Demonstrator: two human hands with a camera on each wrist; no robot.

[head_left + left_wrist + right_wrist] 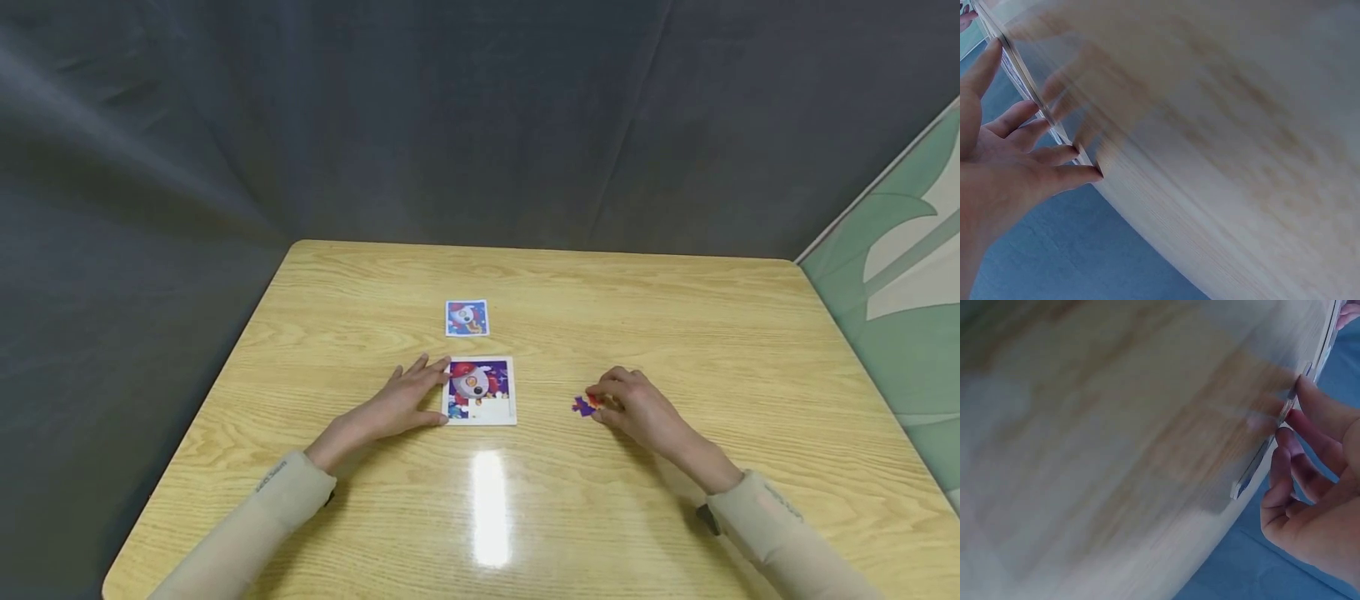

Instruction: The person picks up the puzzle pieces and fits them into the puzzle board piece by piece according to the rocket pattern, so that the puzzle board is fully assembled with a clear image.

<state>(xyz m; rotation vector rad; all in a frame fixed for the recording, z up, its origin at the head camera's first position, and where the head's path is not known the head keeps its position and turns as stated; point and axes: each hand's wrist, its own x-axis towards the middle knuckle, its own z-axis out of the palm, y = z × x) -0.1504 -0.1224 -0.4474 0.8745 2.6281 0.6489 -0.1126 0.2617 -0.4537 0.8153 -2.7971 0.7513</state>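
A square jigsaw puzzle [472,381] with a cartoon picture in purple, red and white lies in a white-edged frame [513,392]; its lower right part shows bare white backing. My left hand [403,398] rests along the left edge of this frame, fingers spread and thumb at the lower corner. To the right of the frame, on the wood, are purple and orange jigsaw pieces [583,407]. My right hand [636,406] bends over them and pinches them between thumb and fingers, partly covering them. From the right wrist, the pieces [1250,469] appear edge-on, flat on the table.
Behind the puzzle lies a small square picture card [467,318] with a similar cartoon. The wooden table [675,317] has rounded far corners and a bright glare patch near me. A dark cloth [465,125] hangs behind it, and a green patterned cloth [892,275] borders the right side.
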